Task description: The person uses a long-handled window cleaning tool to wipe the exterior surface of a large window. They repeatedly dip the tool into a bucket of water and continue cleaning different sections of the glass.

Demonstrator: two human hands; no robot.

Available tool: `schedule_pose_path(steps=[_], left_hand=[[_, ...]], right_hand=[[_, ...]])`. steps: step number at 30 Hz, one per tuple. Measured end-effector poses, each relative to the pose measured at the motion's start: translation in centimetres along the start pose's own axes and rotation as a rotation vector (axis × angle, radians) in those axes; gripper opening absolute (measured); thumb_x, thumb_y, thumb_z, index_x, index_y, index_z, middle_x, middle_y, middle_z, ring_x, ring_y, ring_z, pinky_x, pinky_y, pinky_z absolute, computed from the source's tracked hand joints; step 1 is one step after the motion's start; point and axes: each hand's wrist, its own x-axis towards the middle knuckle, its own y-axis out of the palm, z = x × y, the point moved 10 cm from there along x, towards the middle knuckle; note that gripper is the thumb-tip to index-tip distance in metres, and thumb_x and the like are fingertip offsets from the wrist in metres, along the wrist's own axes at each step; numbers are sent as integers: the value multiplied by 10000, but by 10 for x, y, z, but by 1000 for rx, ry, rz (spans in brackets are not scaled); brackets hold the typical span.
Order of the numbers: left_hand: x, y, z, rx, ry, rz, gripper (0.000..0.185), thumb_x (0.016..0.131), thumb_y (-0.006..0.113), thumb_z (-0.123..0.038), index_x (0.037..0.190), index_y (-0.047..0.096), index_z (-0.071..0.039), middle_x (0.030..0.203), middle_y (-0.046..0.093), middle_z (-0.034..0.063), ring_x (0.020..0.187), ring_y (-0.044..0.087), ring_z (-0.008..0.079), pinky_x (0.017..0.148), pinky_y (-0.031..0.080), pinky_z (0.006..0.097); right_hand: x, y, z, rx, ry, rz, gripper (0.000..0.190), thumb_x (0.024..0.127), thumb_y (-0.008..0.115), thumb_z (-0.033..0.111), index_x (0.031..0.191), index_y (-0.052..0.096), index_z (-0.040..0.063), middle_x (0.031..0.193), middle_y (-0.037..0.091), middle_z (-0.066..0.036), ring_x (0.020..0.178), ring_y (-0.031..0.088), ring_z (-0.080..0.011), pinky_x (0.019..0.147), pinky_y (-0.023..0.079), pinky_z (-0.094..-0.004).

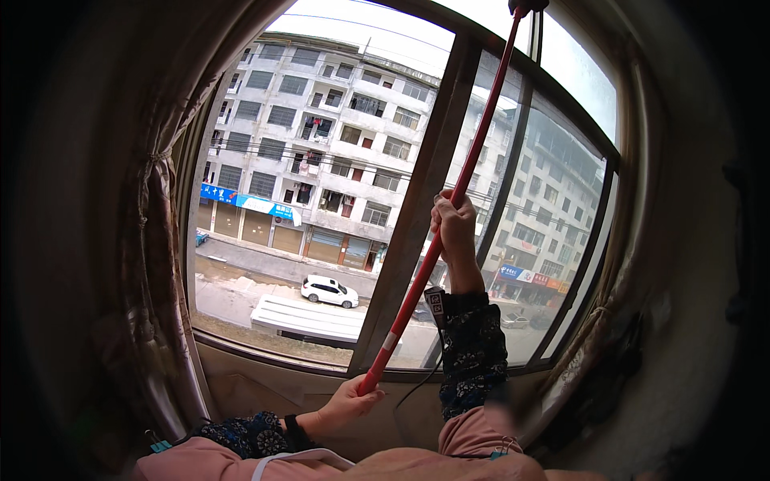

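My right hand (455, 225) is wrapped around the middle of a long red pole (481, 141), with the arm stretched upward. Lower down, my left hand (350, 401) grips the pole's bottom end. The pole slants up and to the right, in front of a sliding window's dark frame (434, 156) and its right glass pane (544, 216). At the top edge of the view, a dark head (528, 6) sits on the pole near the upper panes; most of it is cut off, so its kind is unclear.
Tied curtains hang on the left (159, 198) and right (592, 318) of the window. A black cable (421, 380) hangs by my right sleeve. Below the window runs a wall panel (252, 385). Outside are a street, a white car (329, 292) and an apartment building (343, 138).
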Motion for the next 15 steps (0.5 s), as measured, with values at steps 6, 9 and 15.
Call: schedule_pose_path(steps=[6, 9, 15], left_hand=[[-84, -45, 87, 101, -231, -176, 155, 900, 664, -161, 865, 528, -94, 664, 498, -34, 550, 470, 69, 496, 376, 224], [-124, -46, 123, 31, -324, -201, 141, 895, 672, -159, 893, 556, -78, 679, 528, -17, 585, 504, 83, 532, 410, 233], [-162, -29, 153, -75, -429, -180, 141, 912, 670, -157, 963, 612, -39, 746, 636, 39, 704, 615, 119, 619, 481, 254]], right_hand=[[-116, 60, -42, 88, 91, 90, 161, 898, 497, 7, 1055, 467, 28, 669, 496, -21, 449, 458, -71, 400, 394, -217], [-163, 96, -55, 184, 158, 185, 184, 900, 499, -28, 1070, 465, 33, 684, 505, -1, 466, 455, -48, 413, 382, -205], [-202, 165, -46, 237, 217, 413, 198, 926, 553, 30, 1096, 458, 67, 692, 479, 29, 494, 434, -40, 426, 366, -206]])
